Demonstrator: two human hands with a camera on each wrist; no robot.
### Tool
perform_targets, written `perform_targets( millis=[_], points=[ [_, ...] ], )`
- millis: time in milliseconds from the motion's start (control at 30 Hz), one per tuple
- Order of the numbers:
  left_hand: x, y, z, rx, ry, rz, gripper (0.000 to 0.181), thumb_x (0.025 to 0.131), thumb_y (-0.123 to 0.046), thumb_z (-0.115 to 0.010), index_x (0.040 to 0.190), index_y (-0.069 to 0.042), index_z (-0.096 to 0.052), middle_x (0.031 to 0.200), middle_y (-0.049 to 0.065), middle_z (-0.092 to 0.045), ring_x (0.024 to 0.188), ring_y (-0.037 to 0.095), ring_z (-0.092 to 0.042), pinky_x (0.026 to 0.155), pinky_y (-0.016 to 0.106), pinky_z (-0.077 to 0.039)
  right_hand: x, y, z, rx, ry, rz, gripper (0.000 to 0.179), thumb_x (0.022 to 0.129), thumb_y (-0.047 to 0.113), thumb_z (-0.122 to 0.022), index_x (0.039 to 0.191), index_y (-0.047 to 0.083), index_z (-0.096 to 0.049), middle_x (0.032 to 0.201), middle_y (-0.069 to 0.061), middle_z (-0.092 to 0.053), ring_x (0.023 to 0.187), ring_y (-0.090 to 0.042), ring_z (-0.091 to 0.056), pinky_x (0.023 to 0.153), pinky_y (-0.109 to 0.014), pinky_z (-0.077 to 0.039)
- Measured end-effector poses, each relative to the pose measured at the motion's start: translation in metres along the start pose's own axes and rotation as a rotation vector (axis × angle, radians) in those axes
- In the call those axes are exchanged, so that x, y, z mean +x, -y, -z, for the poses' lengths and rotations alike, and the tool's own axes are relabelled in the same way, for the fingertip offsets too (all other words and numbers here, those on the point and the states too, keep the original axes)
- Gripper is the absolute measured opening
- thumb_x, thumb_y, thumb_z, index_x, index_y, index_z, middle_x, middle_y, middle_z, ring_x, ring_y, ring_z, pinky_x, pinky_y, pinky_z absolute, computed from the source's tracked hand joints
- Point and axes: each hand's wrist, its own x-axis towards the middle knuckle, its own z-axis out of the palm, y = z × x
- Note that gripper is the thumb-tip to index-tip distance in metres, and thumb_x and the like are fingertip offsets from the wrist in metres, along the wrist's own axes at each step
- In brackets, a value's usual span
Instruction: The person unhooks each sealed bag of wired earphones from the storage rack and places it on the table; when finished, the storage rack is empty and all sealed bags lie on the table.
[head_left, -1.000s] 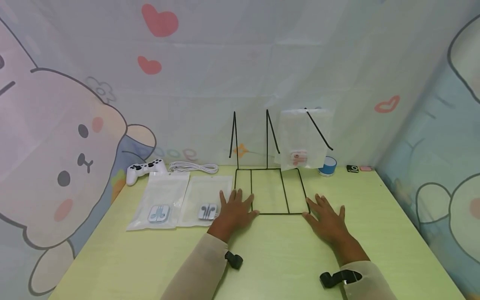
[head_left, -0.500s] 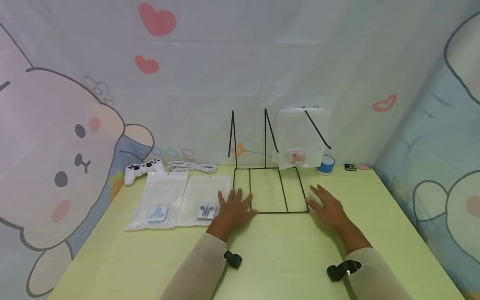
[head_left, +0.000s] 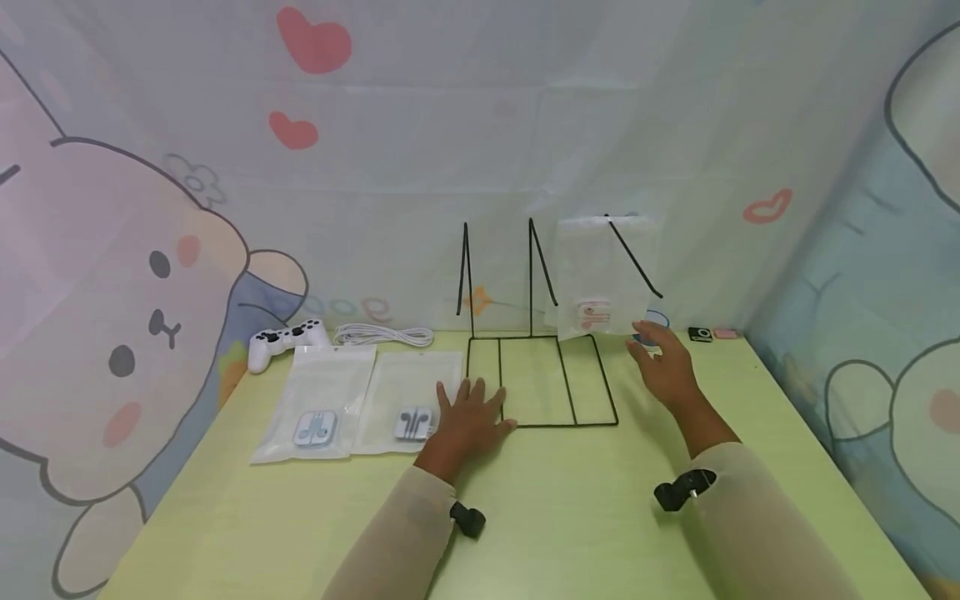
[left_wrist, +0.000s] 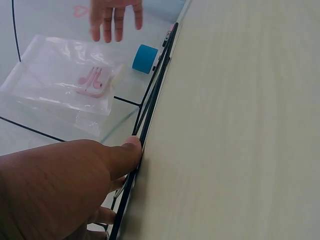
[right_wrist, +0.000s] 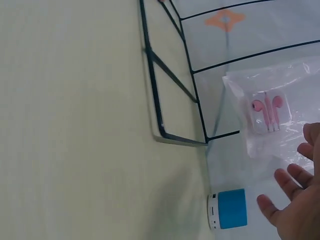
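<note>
A black wire rack (head_left: 562, 426) with upright hook arms stands on the table. From its right hook hangs a clear bag (head_left: 588, 262) with pink earphones (right_wrist: 270, 111) in a case inside. My left hand (head_left: 467, 427) rests with spread fingers over the rack's front left corner; its thumb lies along the front wire in the left wrist view. My right hand (head_left: 667, 367) is raised off the rack's right side, just below the hanging bag, fingers loosely bent and holding nothing. Two more bags lie left of the rack, one with light blue earphones (head_left: 315, 428), one with grey earphones (head_left: 413, 423).
Behind my right hand stands a small blue speaker-like cylinder (right_wrist: 233, 209), partly hidden in the head view. A small black player (head_left: 701, 335) and a pink one (head_left: 725, 333) lie at the back right. A white game controller (head_left: 288, 340) and coiled white cable (head_left: 384, 334) sit at the back left.
My right hand has left the rack's front right corner and moved up and back toward the hanging bag. The left hand stays on the front left corner.
</note>
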Motion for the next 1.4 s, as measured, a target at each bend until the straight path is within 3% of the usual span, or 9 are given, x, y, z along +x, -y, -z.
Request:
perform_targets(
  millis=[200,300,433,567,833,1233,1400],
  points=[
    [0.002,-0.002,-0.002,-0.012,0.006,-0.006,0.069,0.111,-0.065,-0.045,0.171,-0.031,-0.039,0.181,0.017,-0.029,0.17,0.043,-0.021,0.129,0.083,-0.002,0.013,0.014,0.011,0.104,-0.101,-0.01,0.051,0.113,0.028,-0.061,0.154,-0.003,-0.059,0.173,-0.02,-0.039,0.164,-0.046,-0.031,0.129,-0.07,-0.032],
    [0.002,-0.002,-0.003,-0.008,0.005,-0.002,0.069,0.112,-0.065,-0.045,0.171,-0.032,-0.038,0.181,0.016,-0.028,0.17,0.043,-0.02,0.129,0.083,-0.002,0.019,0.019,0.014,0.121,-0.117,-0.018,0.05,0.113,0.027,-0.061,0.155,-0.001,-0.059,0.176,-0.018,-0.034,0.166,-0.046,-0.025,0.129,-0.072,-0.029],
    [0.001,-0.004,-0.003,-0.015,0.0,-0.007,0.068,0.112,-0.065,-0.045,0.171,-0.032,-0.039,0.181,0.016,-0.029,0.17,0.043,-0.021,0.128,0.084,-0.002,0.027,0.027,0.02,0.125,-0.131,-0.048,0.05,0.113,0.027,-0.061,0.157,0.002,-0.058,0.18,-0.012,-0.027,0.168,-0.044,-0.02,0.128,-0.07,-0.033],
    [0.0,-0.006,-0.003,-0.028,-0.006,-0.011,0.068,0.112,-0.064,-0.045,0.171,-0.031,-0.039,0.181,0.016,-0.029,0.17,0.044,-0.02,0.128,0.084,-0.003,0.035,0.037,0.025,0.138,-0.141,-0.063,0.05,0.113,0.027,-0.06,0.158,0.003,-0.057,0.182,-0.008,-0.022,0.168,-0.043,-0.023,0.128,-0.067,-0.035],
    [0.0,-0.004,-0.001,-0.027,-0.005,-0.002,0.069,0.112,-0.063,-0.047,0.171,-0.029,-0.041,0.18,0.018,-0.03,0.169,0.045,-0.022,0.131,0.08,-0.008,0.046,0.039,0.027,0.091,-0.106,-0.064,0.055,0.112,0.032,-0.063,0.16,0.006,-0.055,0.184,-0.011,-0.018,0.171,-0.044,-0.011,0.133,-0.072,-0.022],
    [-0.001,-0.002,0.004,0.001,-0.022,-0.045,0.067,0.112,-0.057,-0.053,0.168,-0.021,-0.046,0.175,0.025,-0.036,0.165,0.05,-0.029,0.136,0.064,-0.022,0.044,0.046,0.024,0.106,-0.08,-0.069,0.054,0.112,0.03,-0.064,0.159,0.005,-0.055,0.182,-0.015,-0.022,0.17,-0.045,-0.013,0.132,-0.072,-0.022],
    [-0.001,-0.001,0.005,0.004,-0.013,-0.041,0.068,0.112,-0.058,-0.052,0.169,-0.022,-0.044,0.175,0.025,-0.035,0.165,0.05,-0.028,0.137,0.063,-0.021,0.042,0.049,0.023,0.121,-0.065,-0.067,0.053,0.112,0.03,-0.063,0.156,0.002,-0.057,0.177,-0.02,-0.03,0.166,-0.045,-0.026,0.129,-0.069,-0.033]
  ],
)
